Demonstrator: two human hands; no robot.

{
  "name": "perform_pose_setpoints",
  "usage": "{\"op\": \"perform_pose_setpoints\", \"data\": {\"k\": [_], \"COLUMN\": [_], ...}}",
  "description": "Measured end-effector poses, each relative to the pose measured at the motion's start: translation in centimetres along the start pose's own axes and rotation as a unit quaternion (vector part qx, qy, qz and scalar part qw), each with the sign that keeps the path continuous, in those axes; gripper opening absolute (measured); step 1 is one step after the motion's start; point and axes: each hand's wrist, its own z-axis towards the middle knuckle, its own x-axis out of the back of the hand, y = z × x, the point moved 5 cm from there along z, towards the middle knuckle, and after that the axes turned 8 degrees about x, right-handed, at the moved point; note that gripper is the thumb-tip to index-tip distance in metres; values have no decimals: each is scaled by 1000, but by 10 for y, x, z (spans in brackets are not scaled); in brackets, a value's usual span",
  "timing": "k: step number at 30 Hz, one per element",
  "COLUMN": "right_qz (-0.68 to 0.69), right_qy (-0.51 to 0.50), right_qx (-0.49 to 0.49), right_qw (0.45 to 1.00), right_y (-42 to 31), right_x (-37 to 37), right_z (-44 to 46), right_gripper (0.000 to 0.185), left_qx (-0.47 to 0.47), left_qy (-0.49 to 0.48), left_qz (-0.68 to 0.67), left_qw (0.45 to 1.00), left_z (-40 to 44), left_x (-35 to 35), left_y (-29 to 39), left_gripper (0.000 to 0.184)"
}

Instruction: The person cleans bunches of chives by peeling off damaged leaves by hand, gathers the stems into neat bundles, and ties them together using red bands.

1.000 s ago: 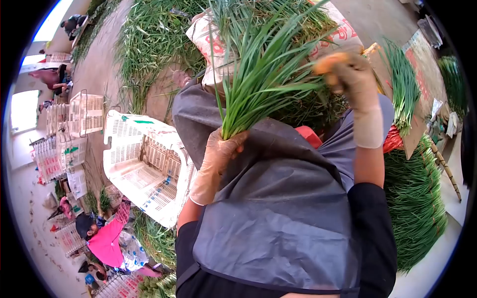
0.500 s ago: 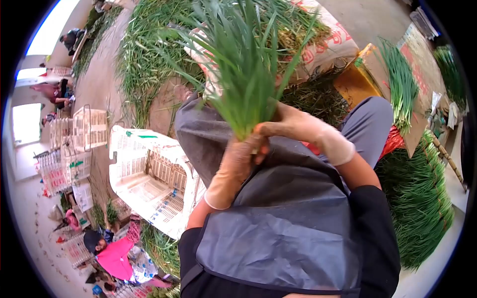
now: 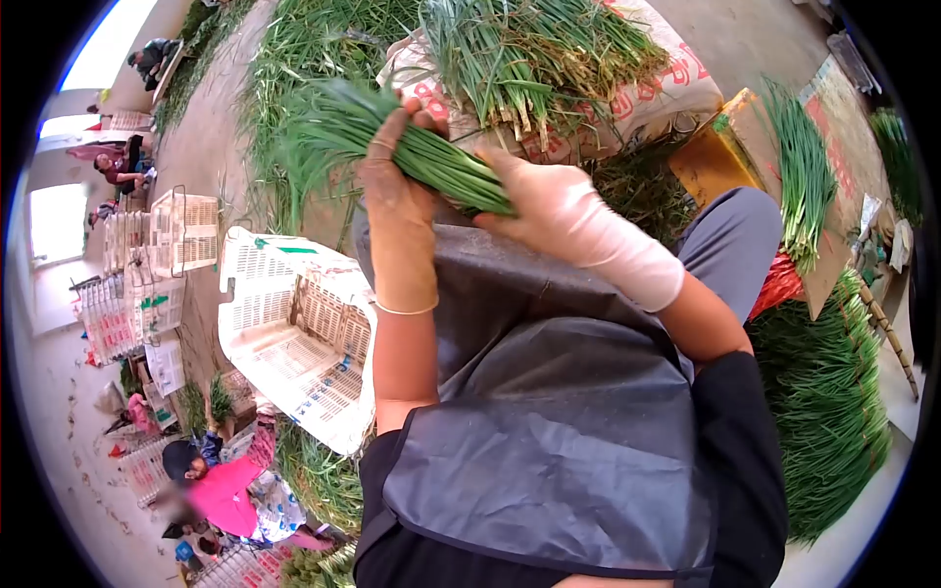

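Note:
A bunch of Chinese chives (image 3: 446,169) lies nearly level above my lap, leafy tips to the left and cut ends to the right. My left hand (image 3: 395,181), in a soiled thin glove, is wrapped round the middle of the bunch. At the stem end, my right hand (image 3: 544,201), gloved as well, grips the bunch between thumb and fingers. Just beyond, a loose heap of chives (image 3: 529,59) with brownish ends rests on a white sack with red print (image 3: 686,83).
A white plastic crate (image 3: 294,328) stands at my left. At right, a chive bunch (image 3: 806,181) lies on cardboard, above a large stack of chives (image 3: 823,412). Cut greens (image 3: 294,59) cover the floor ahead. A person in pink (image 3: 230,495) works at lower left.
The bunch has tipped from upright to nearly level, tips now left. Both hands have moved forward, away from my body; my left hand has shifted from the base to the middle.

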Motion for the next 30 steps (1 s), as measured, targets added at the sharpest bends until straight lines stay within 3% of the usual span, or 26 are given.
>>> {"op": "perform_pose_setpoints", "data": {"k": [2, 3, 4, 6, 8, 11, 14, 16, 18, 21, 23, 24, 26, 30], "right_qz": [61, 76, 158, -18, 206, 418, 81, 96, 105, 170, 324, 324, 460, 472], "right_qy": [10, -66, -15, -65, 78, 112, 126, 142, 139, 116, 71, 70, 43, -18], "right_qx": [17, -13, -30, -188, -93, 9, 139, 128, 103, 68, 11, 10, -76, -46], "right_qw": [998, 995, 987, 980, 971, 901, 979, 977, 979, 976, 943, 943, 884, 880], "right_y": [29, 47, 76, 128, 110, 43, 12, 12, 17, 23, 28, 27, 33, 34], "right_x": [5, 6, -3, -9, 5, 31, 20, 21, 22, 21, 10, 11, 5, 8], "right_z": [-16, -25, -39, -52, -45, -21, 1, 2, 2, -8, -16, -18, -23, -29], "right_gripper": [27, 28, 27, 24, 28, 38, 21, 17, 11, 16, 27, 27, 34, 38], "left_qx": [-53, -61, -63, -74, -75, -56, -56, -67, -43, -20, -5, -5, 16, 10], "left_qy": [-77, -68, -64, -119, -127, -150, -147, -160, -62, -38, -14, -13, -34, -26], "left_qz": [-103, -87, -89, -112, -113, -129, -101, -70, 8, 28, 53, 51, 56, 73], "left_qw": [990, 992, 992, 984, 983, 979, 982, 982, 997, 999, 999, 999, 998, 997], "left_z": [1, 0, -2, -3, -3, -4, -4, -3, -4, -11, -10, -10, -11, -11], "left_x": [-1, 1, 6, 9, 6, -6, -17, -16, -5, -4, -2, -4, -9, -12], "left_y": [19, 27, 37, 54, 56, 39, 23, 20, 19, 9, 3, 2, -2, -5], "left_gripper": [37, 32, 32, 33, 33, 32, 35, 41, 39, 36, 32, 32, 31, 32]}}
